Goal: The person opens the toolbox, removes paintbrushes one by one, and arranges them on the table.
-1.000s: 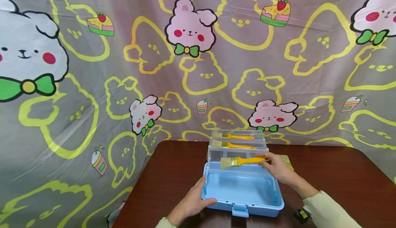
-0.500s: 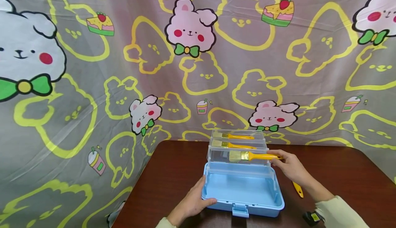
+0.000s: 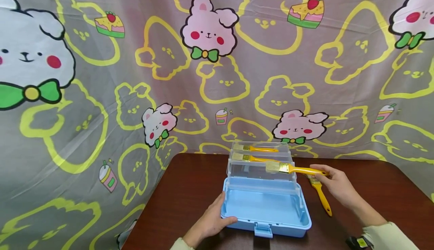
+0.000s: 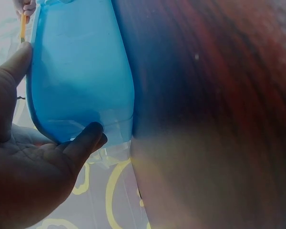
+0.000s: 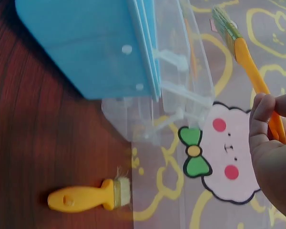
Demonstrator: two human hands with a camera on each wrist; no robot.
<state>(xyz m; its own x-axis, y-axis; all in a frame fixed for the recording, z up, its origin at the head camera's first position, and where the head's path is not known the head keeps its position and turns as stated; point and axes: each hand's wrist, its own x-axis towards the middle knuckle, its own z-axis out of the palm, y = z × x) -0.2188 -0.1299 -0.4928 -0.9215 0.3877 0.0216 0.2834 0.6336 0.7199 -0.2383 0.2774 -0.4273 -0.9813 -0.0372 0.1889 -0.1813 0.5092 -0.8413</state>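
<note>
Paintbrush (image 3: 294,169) with a yellow handle sits in your right hand (image 3: 335,186), pinched by the handle end between curled fingers and thumb, so that it hangs level in the air above the right end of the clear tray (image 3: 261,169), bristles pointing left. In the right wrist view the same brush (image 5: 248,57) runs away from your fingers (image 5: 264,117), clear of the box. That tray is the nearest of three clear tiers stepping up and away behind the blue box (image 3: 266,210), which stands open on the dark wooden table (image 3: 373,189). Your left hand (image 3: 211,221) grips the near left corner of the blue box, thumb lying along its rim and fingers under its side, as the left wrist view shows at the box's blue wall (image 4: 81,76). Each of the two farther tiers holds a brush: one in the middle tray (image 3: 252,158) and one in the far tray (image 3: 255,149), both with bristles to the left. A spare brush (image 3: 320,195) lies flat on the table just right of the box, beneath your right hand, handle toward you. Behind the table hangs a cartoon-rabbit backdrop (image 3: 101,73).
</note>
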